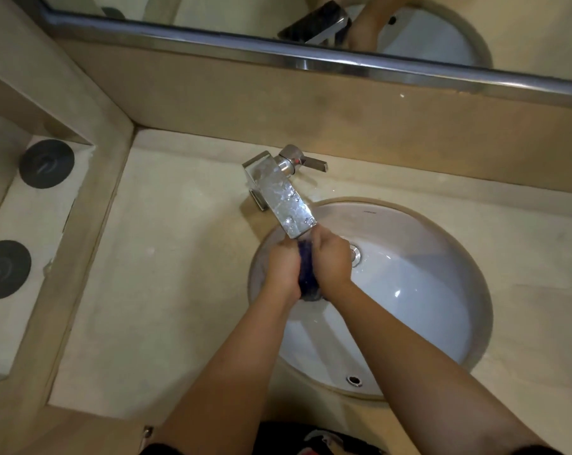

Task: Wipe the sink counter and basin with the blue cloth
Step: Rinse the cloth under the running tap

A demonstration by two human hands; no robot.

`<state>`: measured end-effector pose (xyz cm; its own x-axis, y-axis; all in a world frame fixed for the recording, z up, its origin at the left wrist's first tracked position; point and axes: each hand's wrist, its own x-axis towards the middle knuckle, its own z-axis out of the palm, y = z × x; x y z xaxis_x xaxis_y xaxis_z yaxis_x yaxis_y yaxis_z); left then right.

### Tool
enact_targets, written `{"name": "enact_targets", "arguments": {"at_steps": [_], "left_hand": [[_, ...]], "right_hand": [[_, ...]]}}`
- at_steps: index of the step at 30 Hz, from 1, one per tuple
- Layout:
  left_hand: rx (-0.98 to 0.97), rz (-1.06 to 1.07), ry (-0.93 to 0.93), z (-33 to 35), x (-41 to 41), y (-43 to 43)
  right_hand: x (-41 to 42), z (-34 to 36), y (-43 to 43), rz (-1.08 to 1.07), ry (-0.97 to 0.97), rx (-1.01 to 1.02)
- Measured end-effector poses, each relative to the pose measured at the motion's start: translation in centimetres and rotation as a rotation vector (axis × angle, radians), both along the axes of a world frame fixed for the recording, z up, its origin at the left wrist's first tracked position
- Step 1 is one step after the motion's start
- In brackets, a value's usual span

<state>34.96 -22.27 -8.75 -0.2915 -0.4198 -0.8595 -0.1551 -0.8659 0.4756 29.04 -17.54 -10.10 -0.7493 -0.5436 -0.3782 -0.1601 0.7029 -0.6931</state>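
Note:
The blue cloth (308, 277) is bunched into a dark wad between both hands, over the left side of the white oval basin (419, 290). My left hand (283, 269) grips its left side and my right hand (332, 259) grips its right side. Both hands sit right under the tip of the chrome faucet spout (286, 198), which is covered in water drops. The beige sink counter (166, 274) surrounds the basin. Most of the cloth is hidden by my fingers.
The faucet handle (311, 163) points right behind the spout. The drain (355, 252) lies just right of my right hand, the overflow hole (354, 379) at the basin's near wall. A mirror (311, 24) runs along the back. Two dark round discs (46, 163) sit in a left recess.

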Motion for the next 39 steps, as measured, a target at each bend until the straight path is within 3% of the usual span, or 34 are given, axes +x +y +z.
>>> {"name": "enact_targets", "arguments": {"at_steps": [4,9,12,18,21,25,27,29,31,33,39], "left_hand": [[0.008,-0.058,-0.055,0.0,1.6,-0.4],[-0.200,-0.009,-0.080,-0.2,3.9,-1.7],[-0.341,-0.046,-0.081,-0.9,3.8,-2.4],[-0.474,-0.175,-0.223,-2.1,1.7,-4.0],[-0.309,-0.147,-0.183,-1.2,0.9,-3.4],[-0.135,-0.099,-0.049,0.0,0.3,-1.1],[0.048,-0.055,0.030,0.4,0.3,-0.2],[0.136,-0.098,-0.010,0.5,0.5,0.1],[0.175,-0.116,0.026,0.3,0.9,-0.1],[0.096,-0.047,0.051,0.5,1.8,-0.8],[-0.023,-0.053,0.038,0.4,4.4,-1.5]], "right_hand": [[-1.0,-0.6,0.7,0.048,-0.076,0.029],[-1.8,1.2,1.4,-0.185,-0.522,-0.150],[-1.8,1.6,0.2,-0.285,-0.625,-0.256],[-0.2,1.0,-2.3,-0.374,-0.400,-0.236],[1.7,1.5,-2.2,-0.423,-0.251,-0.190],[2.6,1.0,-1.6,-0.305,-0.029,-0.159],[1.1,0.3,-1.5,-0.259,-0.008,-0.078],[-0.5,-0.4,-1.4,-0.187,-0.050,-0.007],[-1.5,-1.2,-1.1,-0.103,-0.111,-0.004],[-1.8,-1.0,-0.8,-0.111,-0.241,-0.017],[-2.0,1.4,-0.6,-0.465,-0.917,-0.251]]}}
